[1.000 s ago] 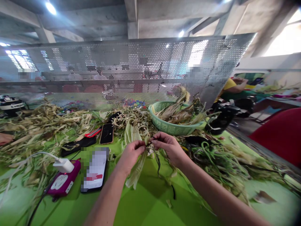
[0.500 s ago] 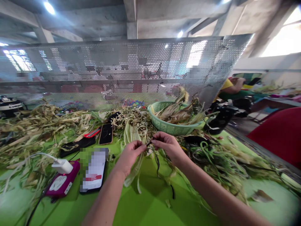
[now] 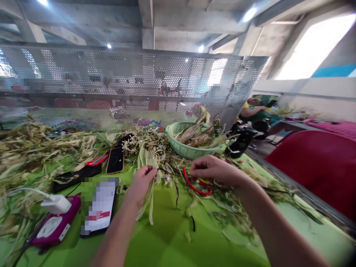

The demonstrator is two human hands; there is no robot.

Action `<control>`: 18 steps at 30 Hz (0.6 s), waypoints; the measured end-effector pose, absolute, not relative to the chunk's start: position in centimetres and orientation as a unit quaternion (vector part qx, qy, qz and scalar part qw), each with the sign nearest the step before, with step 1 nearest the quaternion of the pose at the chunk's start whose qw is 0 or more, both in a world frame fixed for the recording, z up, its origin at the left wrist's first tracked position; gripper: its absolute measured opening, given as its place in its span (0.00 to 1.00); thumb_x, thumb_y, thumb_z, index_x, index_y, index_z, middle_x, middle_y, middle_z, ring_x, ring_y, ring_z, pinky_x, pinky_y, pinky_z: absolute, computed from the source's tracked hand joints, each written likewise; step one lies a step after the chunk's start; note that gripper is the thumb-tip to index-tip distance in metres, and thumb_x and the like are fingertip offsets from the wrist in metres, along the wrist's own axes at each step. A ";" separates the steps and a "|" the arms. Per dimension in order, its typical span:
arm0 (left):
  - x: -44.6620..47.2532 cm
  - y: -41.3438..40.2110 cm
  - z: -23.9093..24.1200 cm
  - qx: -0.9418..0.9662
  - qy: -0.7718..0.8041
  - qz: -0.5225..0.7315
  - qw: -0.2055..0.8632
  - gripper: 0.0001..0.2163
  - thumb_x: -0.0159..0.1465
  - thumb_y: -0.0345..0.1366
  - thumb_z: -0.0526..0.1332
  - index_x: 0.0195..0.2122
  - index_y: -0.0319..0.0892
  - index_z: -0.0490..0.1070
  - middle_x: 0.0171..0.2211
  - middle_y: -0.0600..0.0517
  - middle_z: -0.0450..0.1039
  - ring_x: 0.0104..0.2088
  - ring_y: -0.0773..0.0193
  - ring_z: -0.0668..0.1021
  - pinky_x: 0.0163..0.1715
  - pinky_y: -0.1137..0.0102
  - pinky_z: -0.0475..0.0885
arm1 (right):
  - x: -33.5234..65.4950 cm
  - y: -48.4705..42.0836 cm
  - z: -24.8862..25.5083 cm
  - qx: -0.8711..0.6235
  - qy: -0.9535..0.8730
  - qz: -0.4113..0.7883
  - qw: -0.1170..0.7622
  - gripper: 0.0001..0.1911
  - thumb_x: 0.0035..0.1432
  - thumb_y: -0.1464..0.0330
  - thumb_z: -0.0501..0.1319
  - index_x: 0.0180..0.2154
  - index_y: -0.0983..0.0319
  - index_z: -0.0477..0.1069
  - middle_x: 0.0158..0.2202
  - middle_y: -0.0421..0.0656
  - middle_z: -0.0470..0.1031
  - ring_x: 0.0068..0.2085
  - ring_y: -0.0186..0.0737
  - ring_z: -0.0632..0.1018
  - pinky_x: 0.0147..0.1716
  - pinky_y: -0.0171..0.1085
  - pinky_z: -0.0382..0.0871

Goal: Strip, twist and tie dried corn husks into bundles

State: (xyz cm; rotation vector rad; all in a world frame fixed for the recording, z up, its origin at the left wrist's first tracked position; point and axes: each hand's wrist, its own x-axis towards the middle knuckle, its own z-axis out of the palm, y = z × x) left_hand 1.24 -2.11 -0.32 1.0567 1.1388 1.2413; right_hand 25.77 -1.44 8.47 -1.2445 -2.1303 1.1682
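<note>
My left hand (image 3: 141, 185) is closed in a pinch on a thin dark strip (image 3: 162, 170), beside a bundle of pale corn husk strips (image 3: 146, 157). My right hand (image 3: 210, 170) is to the right, its fingers curled down at what look like scissors (image 3: 200, 192) with a curved red handle and a yellow part. The blades do not show, and the fingers partly cover the grip. Beneath the hands, dark and pale scraps (image 3: 193, 223) lie on the green tabletop (image 3: 158, 241).
A green plastic basket (image 3: 182, 148) holds dried husks. Husk heaps (image 3: 33, 148) spread over the left. Two phones, one at the front (image 3: 101, 204), lie near a purple power strip (image 3: 57, 222) with a white charger. A perforated metal screen (image 3: 125, 81) stands behind; a red chair (image 3: 311, 159) is at right.
My right hand has let go of the dark strip and moved right to the red-handled scissors. My left hand still pinches the strip. The camera view has swung right.
</note>
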 end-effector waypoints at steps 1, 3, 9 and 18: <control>1.2 -2.2 -0.1 0.446 0.482 0.525 0.542 0.12 0.53 0.44 0.66 0.31 0.39 0.73 0.27 0.53 0.72 0.28 0.67 0.71 0.32 0.72 0.63 | 26.6 -2.0 9.2 -0.450 -0.783 0.400 0.157 0.13 0.53 0.59 0.63 0.27 0.62 0.77 0.20 0.38 0.71 0.19 0.30 0.65 0.19 0.32 0.56; 1.2 -2.4 0.1 0.441 0.471 0.525 0.554 0.12 0.53 0.43 0.66 0.31 0.40 0.74 0.26 0.53 0.72 0.28 0.67 0.71 0.33 0.72 0.64 | 28.1 -2.6 9.9 -0.486 -0.785 0.357 0.143 0.15 0.56 0.57 0.59 0.32 0.60 0.79 0.23 0.39 0.74 0.20 0.33 0.68 0.19 0.33 0.59; 1.3 -2.6 -0.1 0.424 0.414 0.519 0.617 0.14 0.51 0.43 0.68 0.33 0.40 0.74 0.27 0.54 0.72 0.27 0.68 0.71 0.32 0.72 0.64 | 28.6 -1.5 7.1 -0.567 -0.796 0.130 0.170 0.09 0.54 0.65 0.60 0.34 0.57 0.78 0.33 0.40 0.79 0.34 0.42 0.76 0.32 0.36 0.64; 0.9 -2.6 0.7 0.387 0.360 0.541 0.654 0.13 0.49 0.41 0.70 0.29 0.39 0.73 0.24 0.56 0.70 0.24 0.72 0.69 0.29 0.74 0.63 | 25.4 -1.0 1.9 -0.628 -0.778 0.017 0.020 0.24 0.44 0.76 0.57 0.47 0.61 0.67 0.45 0.49 0.75 0.41 0.48 0.75 0.31 0.35 0.57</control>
